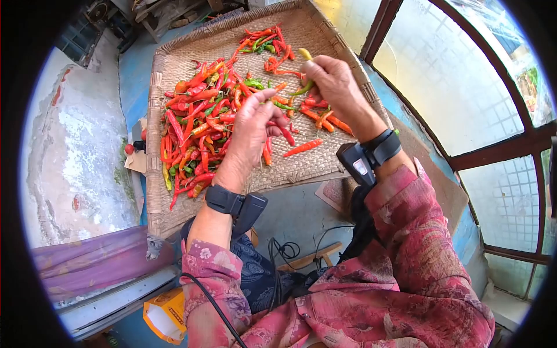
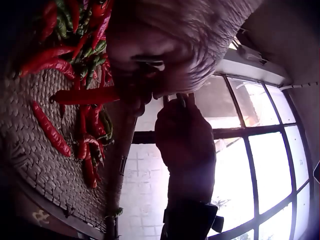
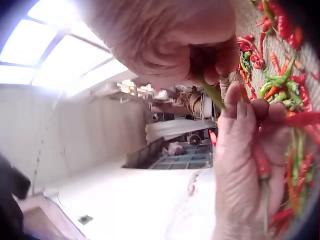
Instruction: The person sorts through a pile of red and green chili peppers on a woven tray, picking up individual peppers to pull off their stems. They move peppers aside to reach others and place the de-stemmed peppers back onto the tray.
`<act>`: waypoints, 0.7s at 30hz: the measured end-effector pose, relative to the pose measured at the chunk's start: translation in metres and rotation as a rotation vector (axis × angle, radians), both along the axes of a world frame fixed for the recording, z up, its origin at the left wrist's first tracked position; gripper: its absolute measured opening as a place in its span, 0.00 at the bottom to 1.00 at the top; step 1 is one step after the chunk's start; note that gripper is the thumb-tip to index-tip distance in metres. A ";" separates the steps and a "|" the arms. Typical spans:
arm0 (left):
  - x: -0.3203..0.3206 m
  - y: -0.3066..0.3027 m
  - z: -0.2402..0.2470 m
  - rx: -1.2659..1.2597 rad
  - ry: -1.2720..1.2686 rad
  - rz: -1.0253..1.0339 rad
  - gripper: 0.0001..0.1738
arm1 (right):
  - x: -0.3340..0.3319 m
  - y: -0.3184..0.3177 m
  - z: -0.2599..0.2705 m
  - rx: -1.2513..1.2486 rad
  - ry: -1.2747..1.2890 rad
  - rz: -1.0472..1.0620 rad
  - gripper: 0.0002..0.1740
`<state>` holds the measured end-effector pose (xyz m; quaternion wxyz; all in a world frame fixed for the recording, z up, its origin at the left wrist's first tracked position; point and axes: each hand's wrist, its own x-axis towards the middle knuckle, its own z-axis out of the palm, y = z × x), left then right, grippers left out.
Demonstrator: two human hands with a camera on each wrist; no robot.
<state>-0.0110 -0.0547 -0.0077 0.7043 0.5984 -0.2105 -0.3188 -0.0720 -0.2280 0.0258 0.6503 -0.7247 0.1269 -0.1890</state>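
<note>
My left hand (image 1: 249,130) is raised over a woven tray (image 1: 319,165), its fingers curled round red chili peppers. One red chili (image 2: 87,95) juts out from the fingers in the left wrist view. Another red chili (image 3: 260,159) lies along the palm in the right wrist view, stem toward the wrist. Close by on the right, my right hand (image 1: 339,87) pinches a yellow-green chili (image 3: 212,92), whose tip reaches the left fingertips in the right wrist view. Beneath the hands spreads a big pile of red, orange and green chilies (image 1: 200,110).
Smaller groups of chilies lie at the tray's far end (image 1: 270,37) and right side (image 1: 316,110). A lone red chili (image 1: 303,147) sits near the front. Windows (image 1: 447,81) stand along the right, a whitewashed wall (image 1: 81,151) on the left. Black cables (image 1: 284,249) hang below the tray.
</note>
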 end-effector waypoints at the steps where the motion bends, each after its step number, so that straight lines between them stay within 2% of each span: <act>1: 0.006 0.002 -0.001 -0.159 0.136 0.007 0.16 | 0.003 -0.013 -0.005 -0.229 0.026 -0.054 0.14; 3: 0.011 0.007 -0.001 -0.392 0.369 0.016 0.13 | -0.002 -0.031 -0.003 -0.716 0.121 -0.138 0.14; 4: 0.012 0.008 0.001 -0.394 0.368 0.019 0.13 | -0.005 -0.034 -0.008 -0.718 0.119 -0.135 0.14; 6: 0.012 0.011 0.004 -0.483 0.458 0.019 0.11 | -0.009 -0.031 -0.016 -1.195 0.096 -0.363 0.18; 7: 0.012 0.011 0.004 -0.495 0.464 0.010 0.10 | -0.012 -0.029 -0.011 -1.067 0.138 -0.212 0.18; 8: 0.012 0.010 0.004 -0.497 0.464 0.011 0.10 | -0.014 -0.022 -0.009 -1.069 0.137 -0.212 0.18; 10: 0.012 0.008 0.002 -0.534 0.473 0.017 0.11 | -0.014 -0.001 -0.007 -0.620 0.093 0.395 0.18; 12: 0.014 0.008 0.000 -0.545 0.480 0.023 0.11 | -0.016 0.021 -0.010 -0.730 0.070 0.512 0.16; 13: 0.014 0.008 0.000 -0.556 0.488 0.029 0.11 | -0.015 0.027 -0.012 -0.831 0.094 0.530 0.14; 14: 0.015 0.010 0.001 -0.555 0.489 0.029 0.11 | -0.014 0.026 -0.012 -0.829 0.095 0.530 0.14; 16: 0.019 0.016 0.009 -0.471 0.367 0.147 0.10 | -0.009 0.023 -0.008 -0.493 0.134 0.593 0.12; 17: 0.028 0.019 0.007 -0.532 0.342 0.129 0.09 | -0.011 0.018 -0.003 -0.275 0.206 0.579 0.12; 18: 0.030 0.021 0.008 -0.519 0.296 0.210 0.08 | -0.016 0.016 0.012 -0.208 0.266 0.488 0.13; 20: 0.038 0.027 0.008 -0.458 0.236 0.234 0.08 | -0.010 -0.003 -0.001 -0.119 0.228 0.333 0.15; 21: 0.038 0.028 0.008 -0.459 0.235 0.237 0.08 | -0.007 -0.016 -0.007 -0.377 0.215 0.218 0.16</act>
